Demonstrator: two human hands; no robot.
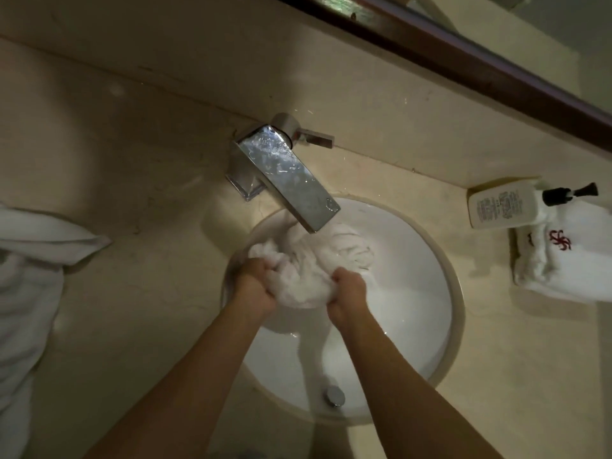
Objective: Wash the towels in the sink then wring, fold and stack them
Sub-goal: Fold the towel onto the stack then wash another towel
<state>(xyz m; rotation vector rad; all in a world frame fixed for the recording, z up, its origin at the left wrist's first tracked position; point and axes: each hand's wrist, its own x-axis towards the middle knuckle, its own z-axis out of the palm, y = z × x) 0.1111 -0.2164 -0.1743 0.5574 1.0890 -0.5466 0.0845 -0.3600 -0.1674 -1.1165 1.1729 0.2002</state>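
Observation:
A wet white towel (306, 263) is bunched up in the round white sink (417, 279), right under the spout of the chrome faucet (288, 173). My left hand (253, 281) grips the towel's left side with curled fingers. My right hand (347, 294) grips its right side the same way. Both hands hold the bundle over the basin. A folded white towel with a red emblem (563, 263) lies on the counter to the right. More white towel cloth (29, 260) lies at the left edge of the counter.
A white pump bottle (506, 203) lies on its side on the folded towel at the right. The sink's drain plug (334, 395) sits near the front. A beige stone counter (132, 193) surrounds the sink, with a dark-framed mirror (463, 58) behind.

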